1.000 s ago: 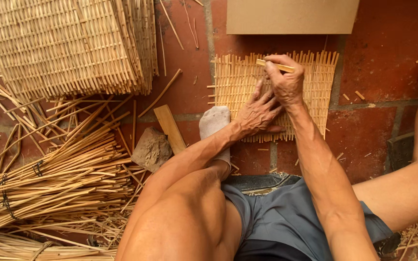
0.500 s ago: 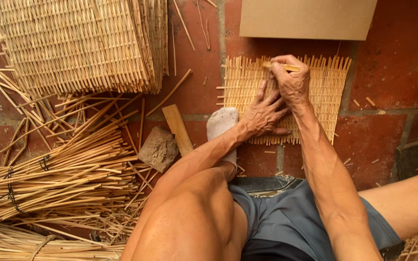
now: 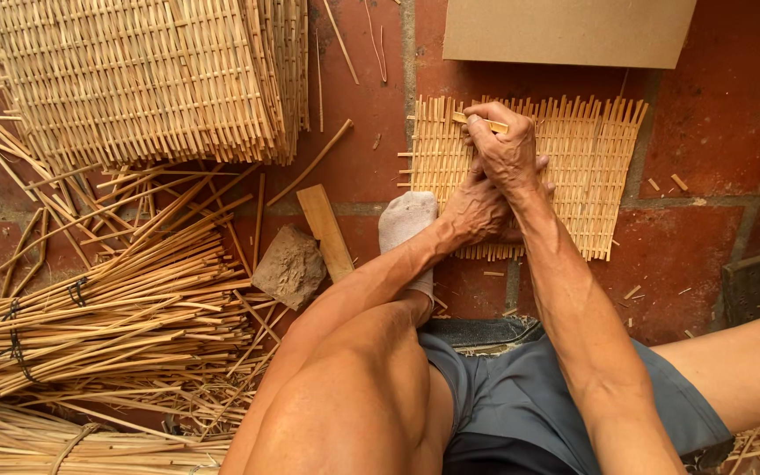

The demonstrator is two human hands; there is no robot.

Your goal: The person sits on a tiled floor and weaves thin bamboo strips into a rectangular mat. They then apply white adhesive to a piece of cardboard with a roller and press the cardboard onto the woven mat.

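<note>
While the right hand (image 3: 505,149) pinches a short pale sliver (image 3: 478,122) between thumb and fingers near the top edge of the woven mat (image 3: 591,167), the left hand (image 3: 477,209) sits just below it, fingers spread and pressing flat on the weave, gripping nothing. That small mat lies on the red brick floor (image 3: 705,149), under a brown board (image 3: 573,31) at the floor's far edge. A white-socked foot (image 3: 406,224) touches the mat's lower left corner. Further left: a wooden block (image 3: 325,230), a stone (image 3: 290,266), bundled canes (image 3: 90,321), and stacked woven panels (image 3: 142,79).
</note>
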